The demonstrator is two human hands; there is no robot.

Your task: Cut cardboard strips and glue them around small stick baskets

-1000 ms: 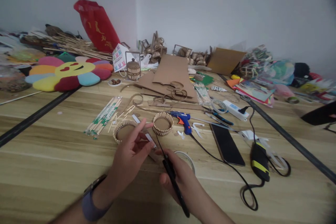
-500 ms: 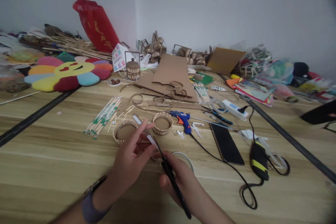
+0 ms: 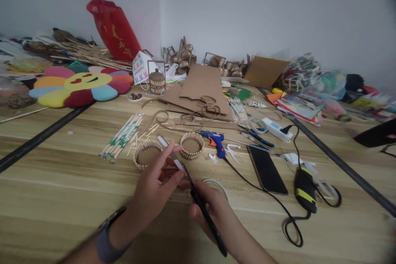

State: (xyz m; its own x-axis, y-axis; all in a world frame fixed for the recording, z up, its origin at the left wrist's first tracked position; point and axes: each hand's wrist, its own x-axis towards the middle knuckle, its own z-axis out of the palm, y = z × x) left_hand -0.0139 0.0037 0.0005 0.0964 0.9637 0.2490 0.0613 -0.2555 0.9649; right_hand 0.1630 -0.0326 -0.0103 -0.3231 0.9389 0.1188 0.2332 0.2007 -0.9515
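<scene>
My left hand (image 3: 154, 189) pinches a narrow white-faced strip (image 3: 169, 152) between thumb and fingers, low over the wooden table (image 3: 62, 181). My right hand (image 3: 213, 214) grips black scissors (image 3: 201, 206), whose blades reach the near end of the strip. Just beyond my hands lie two round cardboard rings edged with small sticks (image 3: 145, 154) (image 3: 192, 145). A roll of clear tape (image 3: 216, 185) lies partly hidden behind my right hand.
A blue glue gun (image 3: 215, 140) with a black cord, a dark phone (image 3: 266, 169), a black-and-yellow tool (image 3: 306, 192), packs of sticks (image 3: 122, 137) and cardboard sheets (image 3: 201, 86) lie ahead. A flower cushion (image 3: 80, 86) and a red bag (image 3: 114, 29) sit at the back left.
The scissors have moved slightly forward along the strip. My left hand holds nearly the same place.
</scene>
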